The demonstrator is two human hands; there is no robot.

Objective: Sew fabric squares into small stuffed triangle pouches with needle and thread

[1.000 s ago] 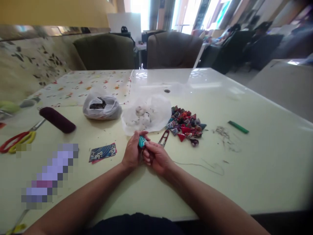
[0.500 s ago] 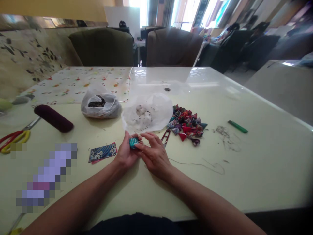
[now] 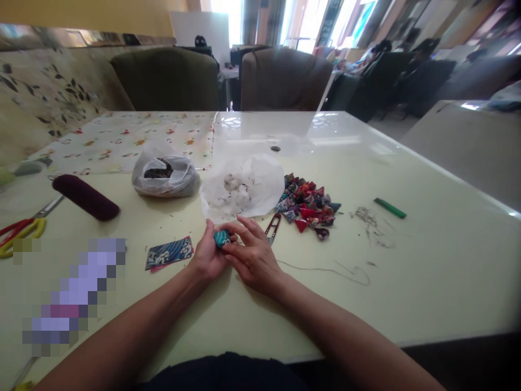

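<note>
Head view. The left hand [image 3: 207,254] is closed around a small teal patterned fabric piece [image 3: 222,237], which sits between its thumb and fingers just above the table [image 3: 427,260], near the front centre. The right hand [image 3: 253,255] lies against the left, its fingers spread and its fingertips touching the same fabric piece from the right side; whether it pinches the piece or only rests on it cannot be told.

Just beyond the right hand, thread snips with red handles [image 3: 273,228] lie on the table, apart from the fingers. A loose thread [image 3: 325,270] trails across the surface to the right of the right wrist.

Behind the hands, a sheet of white plastic [image 3: 244,187] is spread flat, with a tuft of pale stuffing on it. To its right, touching its edge, is a pile of small multicoloured fabric triangles [image 3: 307,205]. To its left stands a clear plastic bag [image 3: 165,175] with dark contents.

Left of the left hand lies a flat blue wave-print fabric rectangle [image 3: 169,252]. Further left are a dark maroon cylindrical case [image 3: 85,197] and red-and-yellow scissors [image 3: 20,231], partly cut by the frame edge. A green stick-shaped item [image 3: 389,208] lies well apart at the right, with thread scraps [image 3: 368,217] near it. A floral cloth [image 3: 130,138] covers the far left of the table.
</note>
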